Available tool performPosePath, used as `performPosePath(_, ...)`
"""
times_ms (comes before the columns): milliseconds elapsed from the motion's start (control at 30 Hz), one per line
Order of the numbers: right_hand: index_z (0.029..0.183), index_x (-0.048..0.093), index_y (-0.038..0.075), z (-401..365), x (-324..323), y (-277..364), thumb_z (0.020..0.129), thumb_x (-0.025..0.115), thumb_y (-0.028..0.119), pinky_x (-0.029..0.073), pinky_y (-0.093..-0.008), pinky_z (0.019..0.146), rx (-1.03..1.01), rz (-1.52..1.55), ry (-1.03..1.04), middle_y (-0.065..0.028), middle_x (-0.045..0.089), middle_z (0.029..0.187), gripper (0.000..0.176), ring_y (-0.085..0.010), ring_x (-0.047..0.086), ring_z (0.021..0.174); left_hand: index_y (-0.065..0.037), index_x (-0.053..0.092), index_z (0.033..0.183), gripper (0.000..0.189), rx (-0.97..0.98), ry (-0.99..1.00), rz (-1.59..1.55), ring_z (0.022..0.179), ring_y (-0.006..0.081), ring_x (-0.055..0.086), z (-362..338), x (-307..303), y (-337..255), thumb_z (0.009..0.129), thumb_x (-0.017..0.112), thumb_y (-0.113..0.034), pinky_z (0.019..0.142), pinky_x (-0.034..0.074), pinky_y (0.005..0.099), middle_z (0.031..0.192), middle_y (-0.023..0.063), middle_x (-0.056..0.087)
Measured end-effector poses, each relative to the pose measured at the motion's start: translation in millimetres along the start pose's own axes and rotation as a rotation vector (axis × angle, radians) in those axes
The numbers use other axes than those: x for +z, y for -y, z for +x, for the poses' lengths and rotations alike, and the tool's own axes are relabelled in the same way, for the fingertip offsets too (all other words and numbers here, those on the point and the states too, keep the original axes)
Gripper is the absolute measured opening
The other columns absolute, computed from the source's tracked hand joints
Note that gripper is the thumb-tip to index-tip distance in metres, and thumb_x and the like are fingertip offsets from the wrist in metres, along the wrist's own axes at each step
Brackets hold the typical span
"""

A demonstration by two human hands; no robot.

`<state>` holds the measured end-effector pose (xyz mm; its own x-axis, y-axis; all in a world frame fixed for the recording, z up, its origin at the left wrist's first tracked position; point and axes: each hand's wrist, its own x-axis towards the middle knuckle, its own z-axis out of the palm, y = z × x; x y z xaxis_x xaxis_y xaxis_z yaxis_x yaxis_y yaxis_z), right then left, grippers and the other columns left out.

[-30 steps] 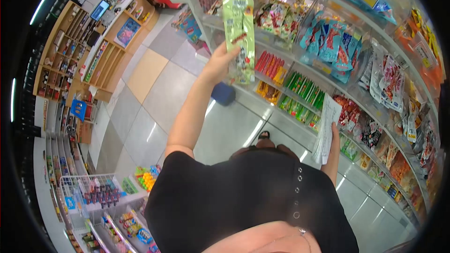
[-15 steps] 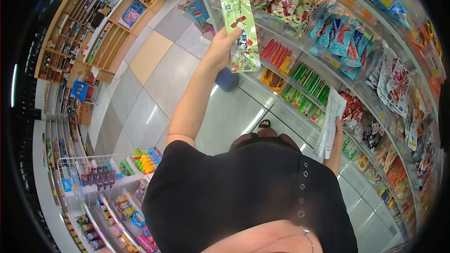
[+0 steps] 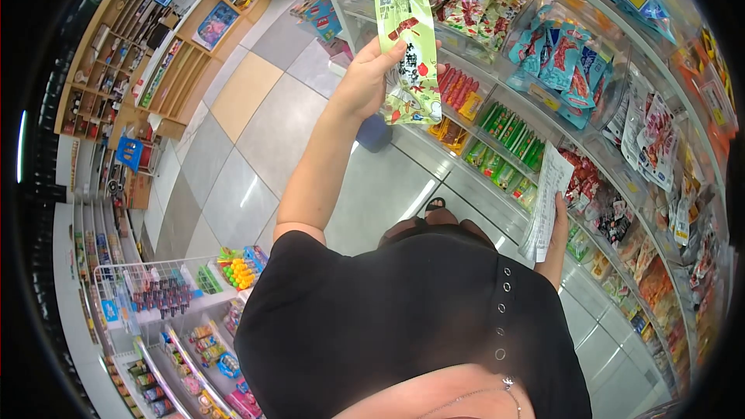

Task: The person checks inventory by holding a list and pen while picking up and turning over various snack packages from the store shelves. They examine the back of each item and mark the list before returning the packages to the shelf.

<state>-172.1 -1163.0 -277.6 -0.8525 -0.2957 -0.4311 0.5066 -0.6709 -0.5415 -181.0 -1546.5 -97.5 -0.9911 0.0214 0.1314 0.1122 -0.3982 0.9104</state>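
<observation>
Now the left hand (image 3: 363, 84) grips a green packet (image 3: 419, 40) upright, thumb across its front, raised before the shelves (image 3: 341, 9) and hiding part of them. Lower down, the right hand (image 3: 560, 221) is closed around papers (image 3: 548, 198), which cover part of the lower rows. Beyond the left wrist, a blue round object (image 3: 374, 133) sits on the tiled floor (image 3: 260, 120); farther off stands a wooden counter (image 3: 203, 48).

Compared with the earlier frame, the packet appears slightly higher and farther right, while the papers look almost unmoved.

A clear bin (image 3: 521, 91) on the shelves holds blue packets (image 3: 560, 62); the compartment beside it has green-and-red packets (image 3: 472, 9). Below, red sticks (image 3: 459, 87) lie next to long green packs (image 3: 510, 130). Well apart, on the left side of the view, a white wire basket (image 3: 120, 279) contains small dark bottles (image 3: 165, 295).
</observation>
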Motion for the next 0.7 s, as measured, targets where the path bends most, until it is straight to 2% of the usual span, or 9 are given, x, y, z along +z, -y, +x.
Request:
performPosePath(233, 0.111, 0.056, -0.001, -1, -4, -6, 0.088, 0.057, 0.026, 0.055, -0.0294, 0.063, -0.006, 0.021, -0.028, -0.0112, 0.066, 0.095, 0.035, -0.0188, 0.066, 0.076, 0.001, 0.034, 0.131, 0.042, -0.025, 0.072, -0.091, 0.105, 0.0301, 0.058, -2, 7, -10, 0.096, 0.041, -0.022, 0.082, 0.054, 0.0417, 0.124, 0.0192, 0.05)
performPosePath(433, 0.111, 0.056, 0.0, -1, -8, -11, 0.088, 0.058, 0.026, 0.055, -0.0316, 0.066, 0.077, 0.057, -0.03, -0.0107, 0.066, 0.096, 0.035, -0.0205, 0.065, 0.079, 0.001, 0.035, 0.13, 0.041, -0.05, 0.038, -0.103, 0.103, 0.0287, 0.059, -3, 4, -10, 0.096, 0.041, -0.021, 0.08, 0.054, 0.0396, 0.124, 0.0189, 0.05)
performPosePath(533, 0.112, 0.056, 0.001, 0, -6, -14, 0.088, 0.058, 0.026, 0.055, -0.0335, 0.068, 0.063, 0.041, -0.055, -0.0112, 0.066, 0.097, 0.035, -0.0219, 0.065, 0.081, 0.002, 0.041, 0.126, 0.037, -0.064, -0.021, -0.105, 0.1, 0.03, 0.06, -2, -3, -5, 0.095, 0.044, -0.018, 0.08, 0.054, 0.0422, 0.118, 0.0193, 0.055)
performPosePath(600, 0.114, 0.054, 0.0, 1, -1, -15, 0.088, 0.057, 0.025, 0.054, -0.0353, 0.071, 0.063, 0.06, -0.064, -0.0119, 0.065, 0.1, 0.037, -0.0232, 0.065, 0.083, 0.001, 0.046, 0.122, 0.035, -0.087, -0.136, 0.008, 0.092, 0.0192, 0.062, 2, -15, 4, 0.093, 0.049, -0.019, 0.078, 0.052, 0.0344, 0.109, 0.0126, 0.06)
performPosePath(633, 0.115, 0.053, 0.0, 3, -2, -16, 0.088, 0.057, 0.025, 0.054, -0.0356, 0.071, 0.061, 0.063, -0.067, -0.0122, 0.065, 0.1, 0.037, -0.0235, 0.065, 0.084, 0.0, 0.049, 0.121, 0.035, -0.13, -0.282, 0.155, 0.091, 0.0147, 0.061, 5, -15, 4, 0.092, 0.051, -0.019, 0.078, 0.05, 0.0296, 0.108, 0.0085, 0.061)
performPosePath(700, 0.115, 0.053, 0.0, 9, -6, -17, 0.088, 0.057, 0.024, 0.054, -0.036, 0.072, 0.056, 0.071, -0.061, -0.0127, 0.064, 0.101, 0.037, -0.024, 0.064, 0.084, 0.0, 0.051, 0.119, 0.035, -0.141, -0.353, 0.161, 0.089, 0.0106, 0.06, 16, -38, 22, 0.091, 0.052, -0.021, 0.077, 0.048, 0.0256, 0.106, 0.005, 0.061)
